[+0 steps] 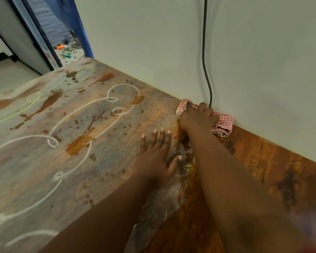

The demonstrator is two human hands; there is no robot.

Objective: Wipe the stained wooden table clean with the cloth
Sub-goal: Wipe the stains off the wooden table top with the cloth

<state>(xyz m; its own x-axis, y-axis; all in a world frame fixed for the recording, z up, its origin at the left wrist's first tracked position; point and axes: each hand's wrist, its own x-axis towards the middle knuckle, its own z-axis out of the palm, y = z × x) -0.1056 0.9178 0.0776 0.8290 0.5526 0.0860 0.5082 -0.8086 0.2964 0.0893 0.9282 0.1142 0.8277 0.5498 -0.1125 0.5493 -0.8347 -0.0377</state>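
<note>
Clamped under the right hand [197, 118], the red-and-white checked cloth [223, 125] was pressed onto the wooden table [263, 161] at right of centre, against the foot of the pale wall [171, 42]. Fingers curled over the cloth hid its middle; only two ends showed, one to the upper left of the knuckles, one to the lower right, so its long axis ran along the wall. A black cable [205, 52] dropped behind the fingers, its end unseen. Lower down, the left hand [156, 157] lay flat and spread on the table, holding nothing. Brown stains [78, 145] and white looping lines [71, 114] covered the left half.
</note>
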